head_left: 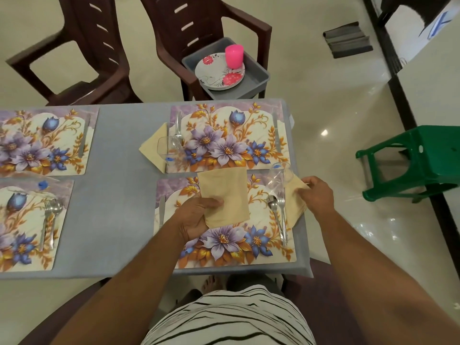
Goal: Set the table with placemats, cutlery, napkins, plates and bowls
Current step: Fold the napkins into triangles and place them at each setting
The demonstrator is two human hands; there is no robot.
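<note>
Left hand point(196, 217): palm up, thumb curled over the lower left corner of a square beige napkin point(224, 197), fingers under it; the napkin is held flat above the near mat point(224, 247).

Right hand point(316, 192): fingers curled, pinching the upper edge of a second napkin point(295, 207), a folded one lying at the mat's right edge, partly off it onto the grey table point(119, 150).

Just left of the right-hand pinch: fork point(282, 215), then spoon point(273, 207), both on the mat. A clear glass point(278, 178) stands just above and left of the same pinch, touching the folded napkin's top.

Left of the left-hand grip: knife point(161, 210) on the mat's left edge.

Beyond both hands: far mat point(229, 138) with its own napkin, glass and cutlery. Further off, a grey tray point(254, 75) on a chair holds plates point(219, 70) and a pink cup point(234, 56).
</note>
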